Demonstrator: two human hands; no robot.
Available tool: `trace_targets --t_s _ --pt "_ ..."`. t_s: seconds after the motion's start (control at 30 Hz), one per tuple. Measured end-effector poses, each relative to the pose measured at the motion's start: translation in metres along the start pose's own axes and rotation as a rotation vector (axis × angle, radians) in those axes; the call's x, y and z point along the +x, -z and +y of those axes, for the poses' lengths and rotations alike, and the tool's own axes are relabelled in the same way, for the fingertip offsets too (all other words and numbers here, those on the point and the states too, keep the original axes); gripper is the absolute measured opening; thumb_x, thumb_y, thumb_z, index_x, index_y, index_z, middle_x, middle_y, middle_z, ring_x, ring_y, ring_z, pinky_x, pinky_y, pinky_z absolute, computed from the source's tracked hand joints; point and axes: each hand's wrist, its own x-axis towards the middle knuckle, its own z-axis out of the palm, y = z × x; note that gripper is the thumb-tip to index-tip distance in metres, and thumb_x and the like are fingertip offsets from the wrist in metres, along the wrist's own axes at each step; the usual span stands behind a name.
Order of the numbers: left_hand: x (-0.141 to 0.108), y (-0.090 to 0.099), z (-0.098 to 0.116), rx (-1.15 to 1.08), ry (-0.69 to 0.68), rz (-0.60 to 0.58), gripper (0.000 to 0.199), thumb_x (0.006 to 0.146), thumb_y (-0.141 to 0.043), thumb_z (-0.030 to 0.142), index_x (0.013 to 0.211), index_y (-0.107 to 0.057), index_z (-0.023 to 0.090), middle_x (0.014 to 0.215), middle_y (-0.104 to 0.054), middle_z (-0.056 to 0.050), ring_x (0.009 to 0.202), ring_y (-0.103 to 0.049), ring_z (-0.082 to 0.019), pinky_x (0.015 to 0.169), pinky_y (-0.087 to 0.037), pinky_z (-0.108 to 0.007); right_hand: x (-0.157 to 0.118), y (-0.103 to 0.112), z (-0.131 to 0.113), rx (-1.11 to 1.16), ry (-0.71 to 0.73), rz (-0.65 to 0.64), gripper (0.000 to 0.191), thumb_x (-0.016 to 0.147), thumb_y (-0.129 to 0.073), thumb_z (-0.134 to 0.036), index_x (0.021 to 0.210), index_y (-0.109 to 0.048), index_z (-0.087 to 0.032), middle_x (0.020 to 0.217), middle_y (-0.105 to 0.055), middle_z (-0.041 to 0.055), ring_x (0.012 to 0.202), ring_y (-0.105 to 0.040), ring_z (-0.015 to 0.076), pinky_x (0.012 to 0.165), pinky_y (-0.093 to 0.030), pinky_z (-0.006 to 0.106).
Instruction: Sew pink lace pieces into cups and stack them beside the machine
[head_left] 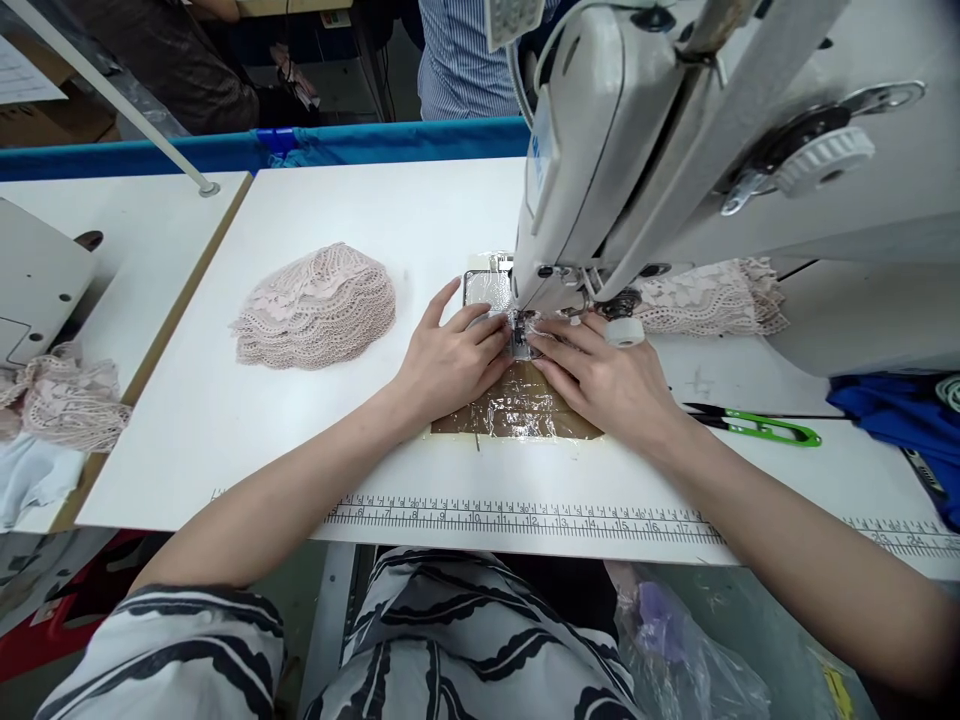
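Note:
My left hand (pixel 459 358) lies open to the left of the presser foot (pixel 520 335), fingers stretched and spread, tips close to the foot. On the other side my right hand (pixel 604 372) rests with its fingers extended toward the foot. A little pale lace (pixel 535 322) shows at the right fingertips; the fingers and machine head hide most of it. The white sewing machine (pixel 577 150) stands over both hands. Beneath the fingers is a brown, shiny taped patch (pixel 517 405) on the white table (pixel 360 440).
A stack of pink lace pieces (pixel 315 305) lies left. More lace (pixel 712 298) sits behind my right hand. Green thread snips (pixel 765 428) and blue cloth (pixel 892 425) are at the right. A printed ruler (pixel 480 518) follows the front edge. People sit beyond the blue cloth-covered edge (pixel 405 142).

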Motion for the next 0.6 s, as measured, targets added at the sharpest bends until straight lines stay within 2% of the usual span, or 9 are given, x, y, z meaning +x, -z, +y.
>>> trace_targets --t_s 0.2,0.37,0.5,0.6 --pt "-0.002 -0.001 -0.002 0.007 0.0 0.006 0.03 0.101 -0.048 0.031 0.118 -0.07 0.018 0.121 -0.072 -0.004 0.118 -0.064 -0.026 0.119 -0.033 -0.058 0.0 -0.002 0.002 -0.037 -0.017 0.011 0.031 0.101 -0.05 -0.029 0.125 -0.067 -0.017 0.126 -0.07 0.0071 0.112 -0.063 0.0259 0.101 -0.046 0.045" --pt "-0.005 0.005 -0.002 0.014 0.012 0.035 0.028 0.101 -0.05 0.031 0.116 -0.07 0.018 0.12 -0.073 -0.004 0.116 -0.064 -0.024 0.118 -0.033 -0.056 0.0 0.001 0.004 -0.063 -0.007 0.0 0.034 0.101 -0.049 -0.029 0.127 -0.066 -0.016 0.12 -0.072 0.0119 0.109 -0.066 0.0273 0.101 -0.048 0.051" --pt "-0.005 0.01 0.0 -0.032 0.015 0.079 0.026 0.1 -0.052 0.029 0.115 -0.07 0.017 0.116 -0.074 -0.004 0.112 -0.067 -0.023 0.115 -0.038 -0.053 -0.001 0.001 0.008 -0.131 0.052 0.0 0.034 0.101 -0.046 -0.021 0.126 -0.069 -0.02 0.106 -0.076 0.0097 0.096 -0.071 0.0225 0.097 -0.052 0.045" --pt "-0.005 0.013 0.002 -0.074 0.028 0.121 0.025 0.101 -0.051 0.028 0.114 -0.07 0.019 0.114 -0.075 -0.003 0.109 -0.068 -0.022 0.115 -0.038 -0.051 0.0 0.001 0.01 -0.152 0.061 0.03 0.035 0.099 -0.047 -0.016 0.126 -0.069 -0.022 0.099 -0.077 0.0083 0.098 -0.071 0.0227 0.094 -0.054 0.043"
